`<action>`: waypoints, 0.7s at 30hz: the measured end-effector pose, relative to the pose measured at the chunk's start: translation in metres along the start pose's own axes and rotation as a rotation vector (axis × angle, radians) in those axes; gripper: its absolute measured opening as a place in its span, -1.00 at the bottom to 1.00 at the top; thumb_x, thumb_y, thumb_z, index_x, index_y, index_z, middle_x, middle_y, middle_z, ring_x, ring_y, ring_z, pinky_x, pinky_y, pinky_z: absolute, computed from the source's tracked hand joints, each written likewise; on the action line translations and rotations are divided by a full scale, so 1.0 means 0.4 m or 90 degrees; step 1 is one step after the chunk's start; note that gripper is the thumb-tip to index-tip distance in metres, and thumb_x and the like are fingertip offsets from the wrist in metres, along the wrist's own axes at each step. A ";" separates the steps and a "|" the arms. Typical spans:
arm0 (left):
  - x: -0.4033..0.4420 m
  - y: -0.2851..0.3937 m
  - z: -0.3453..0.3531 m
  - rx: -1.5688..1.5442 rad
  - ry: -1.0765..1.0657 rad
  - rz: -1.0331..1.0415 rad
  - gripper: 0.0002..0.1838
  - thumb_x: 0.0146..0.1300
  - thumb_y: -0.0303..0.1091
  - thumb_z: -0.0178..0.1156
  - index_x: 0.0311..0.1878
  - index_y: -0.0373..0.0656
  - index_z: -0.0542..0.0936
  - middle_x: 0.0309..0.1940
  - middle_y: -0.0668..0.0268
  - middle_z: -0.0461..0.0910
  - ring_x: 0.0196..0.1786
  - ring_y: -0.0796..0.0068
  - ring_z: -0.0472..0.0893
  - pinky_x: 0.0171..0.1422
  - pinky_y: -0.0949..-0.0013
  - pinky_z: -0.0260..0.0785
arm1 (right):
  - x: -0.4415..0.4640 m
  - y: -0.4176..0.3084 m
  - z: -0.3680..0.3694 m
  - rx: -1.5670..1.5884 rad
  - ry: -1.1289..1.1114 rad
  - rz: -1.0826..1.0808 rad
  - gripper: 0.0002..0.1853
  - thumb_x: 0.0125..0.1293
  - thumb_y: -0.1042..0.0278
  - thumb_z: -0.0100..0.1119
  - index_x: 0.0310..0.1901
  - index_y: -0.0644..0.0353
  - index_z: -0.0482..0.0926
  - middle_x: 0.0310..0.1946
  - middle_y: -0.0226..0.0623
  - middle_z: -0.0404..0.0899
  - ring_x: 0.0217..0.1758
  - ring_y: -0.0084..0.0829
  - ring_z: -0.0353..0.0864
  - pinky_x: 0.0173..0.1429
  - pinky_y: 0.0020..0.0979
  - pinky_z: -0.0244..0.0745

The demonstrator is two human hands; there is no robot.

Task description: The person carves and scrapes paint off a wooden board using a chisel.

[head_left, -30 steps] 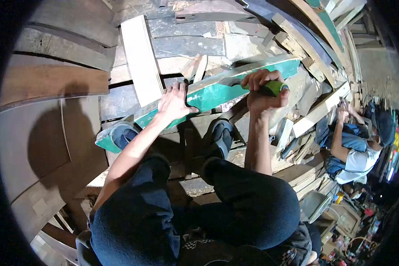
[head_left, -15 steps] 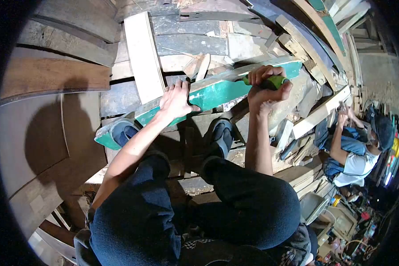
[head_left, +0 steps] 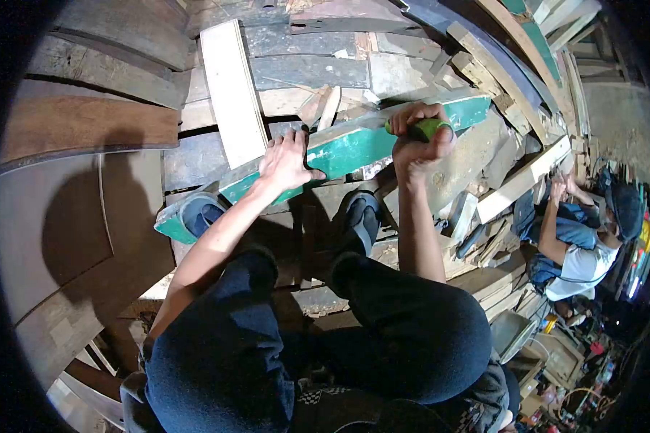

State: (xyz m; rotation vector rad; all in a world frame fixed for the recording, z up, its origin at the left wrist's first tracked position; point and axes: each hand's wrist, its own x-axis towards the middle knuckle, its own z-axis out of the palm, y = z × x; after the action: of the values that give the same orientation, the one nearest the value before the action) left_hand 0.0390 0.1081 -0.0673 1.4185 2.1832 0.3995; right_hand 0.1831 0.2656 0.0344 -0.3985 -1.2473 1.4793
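A long wooden board (head_left: 354,150) with chipped green paint on its face lies slantwise before me, close to my feet. My left hand (head_left: 287,162) grips it left of its middle, fingers over the top edge and thumb against the green face. Farther right, my right hand (head_left: 422,137) is closed round the bright green handle of a hand tool (head_left: 430,130), just over the board. The tool's working end cannot be made out, so its kind is unclear.
A pale plank (head_left: 232,94) lies beyond my left hand. Wood strips (head_left: 487,76) are piled at upper right. To the right, another person (head_left: 581,238) sits holding a light wooden beam (head_left: 523,180). My shoe (head_left: 361,220) is beside the board.
My right hand has shifted slightly left along the board with the green-handled tool. My left hand and the board have stayed where they were.
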 end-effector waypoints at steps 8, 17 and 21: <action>0.002 -0.002 -0.007 -0.009 -0.010 -0.002 0.08 -0.26 0.17 0.64 0.28 -0.29 0.42 0.09 -0.10 0.49 0.20 -0.19 0.53 0.26 -0.10 0.43 | -0.004 0.011 0.009 -0.025 0.031 -0.018 -0.35 0.28 -0.30 0.20 -0.41 0.30 0.40 -0.60 -0.22 0.41 -0.62 -0.41 0.36 -0.54 -0.37 0.22; 0.007 -0.004 -0.003 -0.003 -0.033 -0.015 0.10 -0.24 0.18 0.64 0.31 -0.29 0.39 0.13 -0.09 0.48 0.23 -0.18 0.51 0.31 -0.08 0.41 | -0.018 0.013 -0.011 -0.093 0.052 0.004 -0.31 0.32 -0.46 -0.07 -0.43 0.18 0.37 -0.69 -0.28 0.29 -0.62 -0.41 0.22 -0.47 -0.35 0.14; -0.002 0.009 -0.019 0.006 -0.019 -0.014 0.07 -0.20 0.16 0.64 0.26 -0.36 0.39 0.18 -0.16 0.47 0.24 -0.24 0.51 0.35 -0.09 0.38 | -0.011 -0.038 0.012 -0.042 0.106 -0.013 -0.32 0.32 -0.44 -0.05 -0.44 0.17 0.37 -0.69 -0.32 0.27 -0.64 -0.42 0.20 -0.48 -0.34 0.12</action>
State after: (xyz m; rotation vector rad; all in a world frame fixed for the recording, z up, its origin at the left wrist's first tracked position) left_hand 0.0377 0.1092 -0.0591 1.3961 2.1769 0.3590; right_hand 0.1883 0.2569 0.0474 -0.5402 -1.1668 1.3606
